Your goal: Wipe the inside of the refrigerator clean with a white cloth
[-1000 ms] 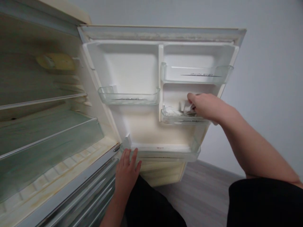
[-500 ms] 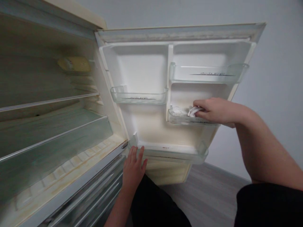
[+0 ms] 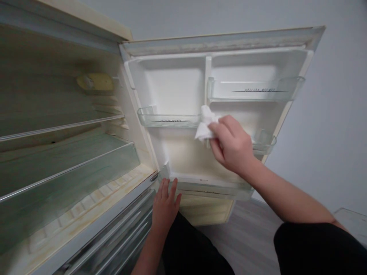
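A crumpled white tissue [image 3: 205, 124] is pinched in my right hand [image 3: 233, 143], in front of the refrigerator door's [image 3: 177, 82] inner face, near the upright divider between its shelves. My right hand hides much of the middle right door bin [image 3: 265, 147]. Fingers spread, my left hand [image 3: 166, 202] rests at the left end of the bottom door bin [image 3: 212, 190], by the hinge side.
On the left the fridge compartment [image 3: 103, 191] stands open, with stained ledges, a glass shelf [image 3: 71, 126], a clear drawer [image 3: 71, 183] and a yellowish lamp cover [image 3: 96, 82]. Below are freezer drawers [image 3: 123, 236] and another open door [image 3: 206, 210]. A grey wall [image 3: 329, 133] lies behind.
My right hand has lifted the tissue out of the middle right bin and moved it left towards the divider. My left hand stays at the bottom bin. The view has shifted slightly.
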`<state>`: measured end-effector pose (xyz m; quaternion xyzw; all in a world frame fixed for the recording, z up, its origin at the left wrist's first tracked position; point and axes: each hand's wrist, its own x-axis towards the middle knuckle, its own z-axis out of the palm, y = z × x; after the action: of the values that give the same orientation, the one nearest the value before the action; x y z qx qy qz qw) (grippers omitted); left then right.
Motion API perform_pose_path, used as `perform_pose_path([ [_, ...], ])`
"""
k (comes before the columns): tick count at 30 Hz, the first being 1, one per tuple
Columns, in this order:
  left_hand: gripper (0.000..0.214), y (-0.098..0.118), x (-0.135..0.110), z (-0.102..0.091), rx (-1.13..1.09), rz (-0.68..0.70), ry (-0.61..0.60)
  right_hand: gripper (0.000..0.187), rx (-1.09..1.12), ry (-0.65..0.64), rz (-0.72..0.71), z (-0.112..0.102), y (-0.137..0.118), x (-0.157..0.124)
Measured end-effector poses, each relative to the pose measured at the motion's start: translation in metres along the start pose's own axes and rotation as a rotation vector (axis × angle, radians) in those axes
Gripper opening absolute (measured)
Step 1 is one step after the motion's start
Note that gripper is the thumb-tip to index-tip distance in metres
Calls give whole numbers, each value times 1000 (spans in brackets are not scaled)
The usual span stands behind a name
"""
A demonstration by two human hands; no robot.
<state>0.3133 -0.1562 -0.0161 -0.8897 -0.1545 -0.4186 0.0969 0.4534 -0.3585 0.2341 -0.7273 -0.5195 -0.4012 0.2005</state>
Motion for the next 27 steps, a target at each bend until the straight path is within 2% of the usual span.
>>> perform_pose_path([
  [3,53,1,0,0,-5,-1,2,25,-42,-6,-126,15,-10,-23],
  [6,53,1,1,-2,-6,-7,5,23,-93,15,-136,31,-5,-33],
  [8,52,0,1,-2,9,6,12,23,-107,30,-108,35,2,-31],
  [16,51,-1,-1,0,28,45,30,30,-147,75,217,1,48,18],
  [18,51,0,-1,0,27,37,31,30,-191,32,209,1,54,27],
  [22,51,0,0,-1,33,28,24,25,-266,-148,144,1,57,34],
  [27,51,-1,0,-2,41,51,23,25,-392,-258,229,-9,74,32],
])
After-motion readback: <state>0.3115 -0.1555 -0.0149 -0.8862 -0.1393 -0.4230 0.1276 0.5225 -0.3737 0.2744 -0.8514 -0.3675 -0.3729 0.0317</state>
